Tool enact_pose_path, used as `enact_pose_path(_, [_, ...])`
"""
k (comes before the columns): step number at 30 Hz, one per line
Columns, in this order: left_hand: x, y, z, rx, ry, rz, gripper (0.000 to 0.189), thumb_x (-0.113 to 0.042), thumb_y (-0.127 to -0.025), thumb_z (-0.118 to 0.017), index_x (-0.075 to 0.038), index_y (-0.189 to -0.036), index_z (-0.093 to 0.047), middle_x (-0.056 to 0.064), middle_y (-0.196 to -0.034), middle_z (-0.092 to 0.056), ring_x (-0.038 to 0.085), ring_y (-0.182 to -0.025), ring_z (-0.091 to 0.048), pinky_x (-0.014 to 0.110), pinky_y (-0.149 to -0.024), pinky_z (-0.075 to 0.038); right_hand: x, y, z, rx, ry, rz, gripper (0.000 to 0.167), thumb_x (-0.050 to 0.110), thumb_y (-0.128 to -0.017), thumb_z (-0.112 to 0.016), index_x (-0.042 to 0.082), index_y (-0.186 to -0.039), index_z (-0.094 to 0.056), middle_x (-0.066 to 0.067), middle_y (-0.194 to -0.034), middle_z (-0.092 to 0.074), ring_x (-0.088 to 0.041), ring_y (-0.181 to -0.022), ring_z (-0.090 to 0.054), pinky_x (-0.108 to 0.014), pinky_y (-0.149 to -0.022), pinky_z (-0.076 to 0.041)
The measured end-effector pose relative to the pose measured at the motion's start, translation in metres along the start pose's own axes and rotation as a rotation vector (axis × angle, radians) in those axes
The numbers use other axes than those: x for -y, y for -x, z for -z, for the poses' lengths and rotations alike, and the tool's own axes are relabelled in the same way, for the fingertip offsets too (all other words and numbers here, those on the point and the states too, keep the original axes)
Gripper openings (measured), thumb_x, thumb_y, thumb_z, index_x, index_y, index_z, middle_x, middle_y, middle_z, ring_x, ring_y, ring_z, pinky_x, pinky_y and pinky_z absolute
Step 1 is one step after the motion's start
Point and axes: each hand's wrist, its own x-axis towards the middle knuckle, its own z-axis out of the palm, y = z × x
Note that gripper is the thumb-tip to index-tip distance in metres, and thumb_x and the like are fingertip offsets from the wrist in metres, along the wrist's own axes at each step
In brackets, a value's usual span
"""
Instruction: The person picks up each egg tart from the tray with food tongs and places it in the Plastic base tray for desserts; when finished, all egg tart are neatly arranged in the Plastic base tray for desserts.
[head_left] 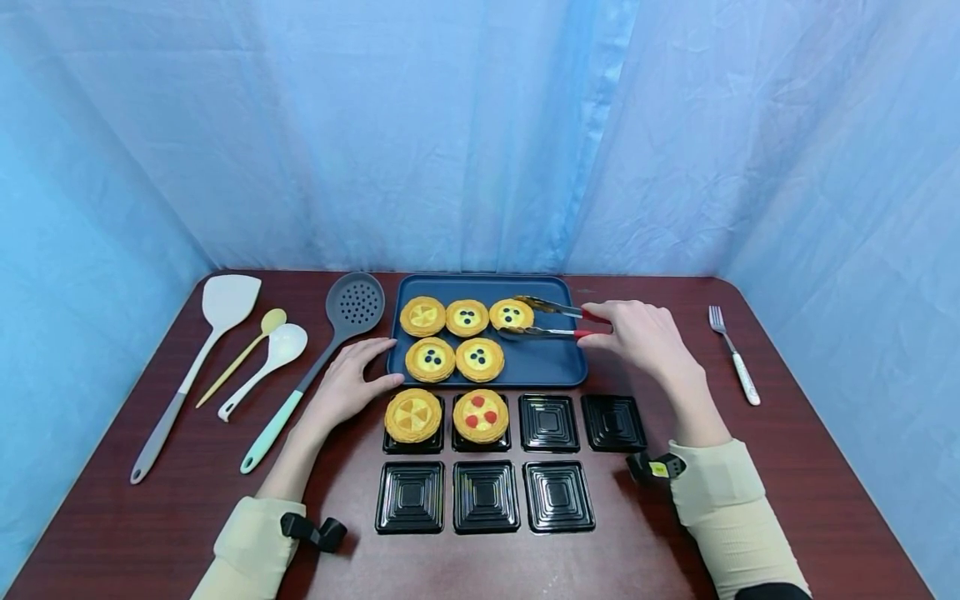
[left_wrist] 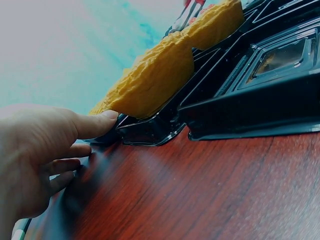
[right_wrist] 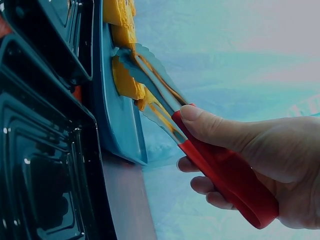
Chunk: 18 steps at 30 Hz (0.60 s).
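My right hand (head_left: 636,335) grips red-handled metal tongs (right_wrist: 225,182) over the right part of a dark blue baking tray (head_left: 551,367). The spread tong tips lie on either side of a blueberry-topped tart (head_left: 510,314) in the tray's back row; whether they touch it I cannot tell. At the tray's left edge rests my left hand (head_left: 347,385), fingers extended, thumb by the near left corner. Also on the tray are a tart with yellow fruit pieces (head_left: 422,317) and several blueberry ones. In front, a yellow-fruit tart (head_left: 413,415) and a red-fruit tart (head_left: 481,415) sit on black square containers.
More black square containers (head_left: 549,423) stand in two rows before the tray. On the left lie a white spatula (head_left: 228,302), a yellow spoon (head_left: 273,320), a white ladle (head_left: 287,343) and a grey skimmer (head_left: 355,304). A fork (head_left: 738,362) lies far right.
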Motion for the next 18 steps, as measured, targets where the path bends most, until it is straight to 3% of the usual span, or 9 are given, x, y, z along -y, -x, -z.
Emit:
enact_pose_path(8, [0.0000,0.0000,0.0000,-0.002,0.004,0.001,0.065,-0.034,-0.096,-0.073,-0.013,-0.154,-0.050,0.016,-0.160,-0.046,0.041,-0.152,-0.033,0.067,-0.122,-0.027,0.0003,-0.0005,-0.0002,-0.006,-0.007,0.000,0.060,0.048,-0.090,-0.077,0.019,-0.141,-0.065,-0.013,-0.125,-0.075,-0.030,-0.092,-0.071,-0.032,-0.054,-0.043])
enact_pose_path(18, [0.0009,-0.0002,-0.0006,-0.004,0.002,0.003,0.065,-0.034,-0.096,-0.073,-0.014,-0.153,-0.050,0.016,-0.160,-0.046,0.041,-0.152,-0.033,0.067,-0.122,-0.027,0.0012,-0.0010,-0.0003,-0.006,-0.010,-0.002,0.060,0.048,-0.090,-0.078,0.020,-0.141,-0.065,-0.013,-0.127,-0.074,-0.032,-0.097,-0.071,-0.034,-0.054,-0.044])
